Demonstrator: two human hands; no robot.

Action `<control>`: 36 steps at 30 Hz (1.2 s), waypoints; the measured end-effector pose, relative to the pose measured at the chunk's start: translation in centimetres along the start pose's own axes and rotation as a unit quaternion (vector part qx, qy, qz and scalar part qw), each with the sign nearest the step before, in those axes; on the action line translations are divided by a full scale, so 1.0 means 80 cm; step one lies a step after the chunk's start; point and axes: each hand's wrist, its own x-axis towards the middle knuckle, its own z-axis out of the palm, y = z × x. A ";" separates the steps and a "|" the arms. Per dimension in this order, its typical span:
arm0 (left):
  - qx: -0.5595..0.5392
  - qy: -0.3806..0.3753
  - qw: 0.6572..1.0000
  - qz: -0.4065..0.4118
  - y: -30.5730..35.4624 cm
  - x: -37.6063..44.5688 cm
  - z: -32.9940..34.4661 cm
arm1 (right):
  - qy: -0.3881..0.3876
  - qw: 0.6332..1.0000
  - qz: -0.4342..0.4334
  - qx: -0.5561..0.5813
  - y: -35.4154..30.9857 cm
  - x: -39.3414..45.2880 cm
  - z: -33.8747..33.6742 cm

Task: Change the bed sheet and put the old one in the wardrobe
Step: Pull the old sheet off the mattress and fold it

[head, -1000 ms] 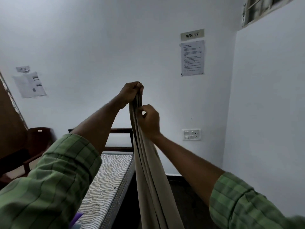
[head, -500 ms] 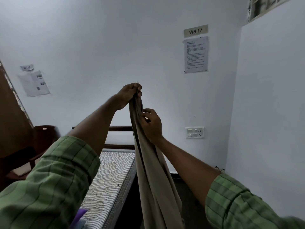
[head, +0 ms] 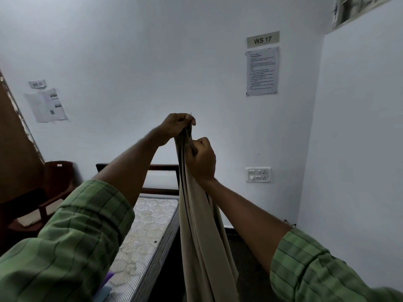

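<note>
A beige bed sheet (head: 202, 232) hangs in long folds from my raised hands down past the bottom of the view. My left hand (head: 177, 125) pinches its top edge, held highest. Just below and to the right, my right hand (head: 201, 159) is closed around the gathered cloth. The bare mattress (head: 148, 227), white with a quilted pattern, lies on a dark wooden bed frame (head: 161, 167) at lower left, partly hidden by my left arm. The wardrobe is not in view.
A dark wooden chair (head: 54, 188) stands left of the bed against the white wall. A switch and socket panel (head: 258, 174) is on the wall at right, under a paper notice (head: 262, 71). A side wall (head: 359, 149) closes in on the right. Something purple (head: 109, 277) lies on the mattress's near end.
My right hand has closed tighter on the sheet just under my left hand. The view has tilted slightly, and both hands sit a little lower in it.
</note>
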 end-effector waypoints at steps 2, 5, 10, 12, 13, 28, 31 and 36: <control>-0.002 0.012 1.000 0.001 -0.005 0.001 -0.001 | 0.013 0.998 0.023 0.056 -0.004 0.003 -0.002; -0.011 0.016 1.000 0.010 -0.009 -0.002 -0.002 | 0.001 0.998 -0.006 0.064 -0.004 0.009 -0.005; -0.010 0.028 0.999 0.019 -0.006 0.000 0.001 | -0.040 0.994 -0.068 -0.070 0.004 0.015 0.001; -0.018 0.024 0.999 0.022 -0.007 0.001 0.001 | -0.044 0.993 -0.064 -0.091 0.006 0.016 0.003; -0.021 0.021 0.999 0.023 -0.008 0.001 0.001 | -0.045 0.992 -0.061 -0.101 0.007 0.017 0.004; -0.054 0.015 0.998 0.007 -0.015 -0.004 -0.007 | -0.116 0.991 -0.006 -0.063 0.000 0.030 -0.008; -0.070 0.003 0.998 0.009 -0.020 -0.005 -0.006 | -0.143 0.983 0.103 -0.046 -0.010 0.044 -0.009; -0.082 0.007 0.996 0.020 -0.018 -0.003 -0.003 | -0.080 0.948 0.276 0.140 0.001 0.066 -0.004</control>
